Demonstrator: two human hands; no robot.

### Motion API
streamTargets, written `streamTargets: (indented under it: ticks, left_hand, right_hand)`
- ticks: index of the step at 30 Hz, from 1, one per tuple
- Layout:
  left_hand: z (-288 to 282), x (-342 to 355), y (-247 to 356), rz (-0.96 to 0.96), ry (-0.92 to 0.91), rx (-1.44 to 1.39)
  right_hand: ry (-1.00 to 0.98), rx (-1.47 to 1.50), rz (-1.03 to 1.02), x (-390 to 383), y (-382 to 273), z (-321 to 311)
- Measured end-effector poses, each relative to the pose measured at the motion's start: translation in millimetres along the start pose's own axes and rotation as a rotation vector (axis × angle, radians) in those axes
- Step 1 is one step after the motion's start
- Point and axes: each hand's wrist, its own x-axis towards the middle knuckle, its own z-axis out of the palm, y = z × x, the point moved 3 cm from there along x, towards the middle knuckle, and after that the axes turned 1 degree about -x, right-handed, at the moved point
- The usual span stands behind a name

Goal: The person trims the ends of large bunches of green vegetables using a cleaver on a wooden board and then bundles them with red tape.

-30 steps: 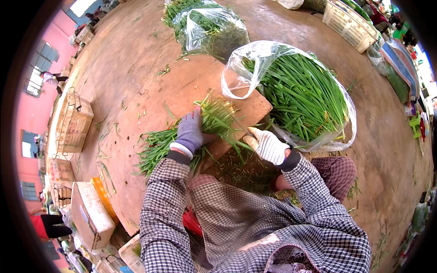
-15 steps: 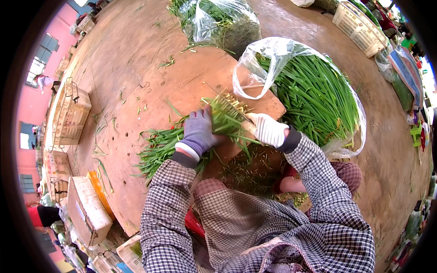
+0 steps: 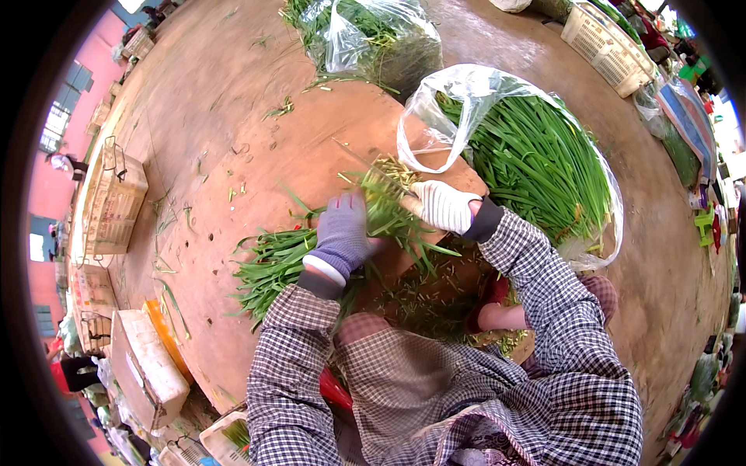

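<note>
My left hand (image 3: 342,229), in a grey-purple glove, grips a bundle of long green leafy stems (image 3: 284,264) whose pale cut ends lie toward the middle. My right hand (image 3: 444,203), in a white striped glove, is closed on the handle of a knife (image 3: 404,198), its blade blurred across the bundle's pale ends. Beneath them is a low reddish-brown board (image 3: 357,116) with scattered trimmings. Right of it sits an open clear plastic bag (image 3: 423,147) full of long green stems (image 3: 536,163). My checked sleeves and lap show below.
Another bag of greens (image 3: 365,54) lies ahead. Crates (image 3: 109,202) and a foam box (image 3: 144,369) line the left; a pale basket (image 3: 602,46) and striped bags (image 3: 684,116) stand at the right. Other people (image 3: 66,163) are at the far left edge. Cut bits litter the floor (image 3: 435,295).
My right hand with the knife has moved up and forward over the bundle's pale ends, where more short cut pieces show. My left hand still grips the bundle, shifted slightly right.
</note>
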Motion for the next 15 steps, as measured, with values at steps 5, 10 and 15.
streamTargets:
  ticks: [5,10,15]
  left_hand:
    - [4,-12,-15,0.007,0.092,0.055]
    - [7,-8,-4,0.043,0.079,0.048]
    - [12,-13,-4,-0.057,0.051,0.048]
  right_hand:
    - [-0.356,0.310,0.480,-44,-49,-43]
    - [-0.175,-0.089,-0.009,-20,-18,-13]
    - [-0.030,-0.449,-0.248,7,10,-7]
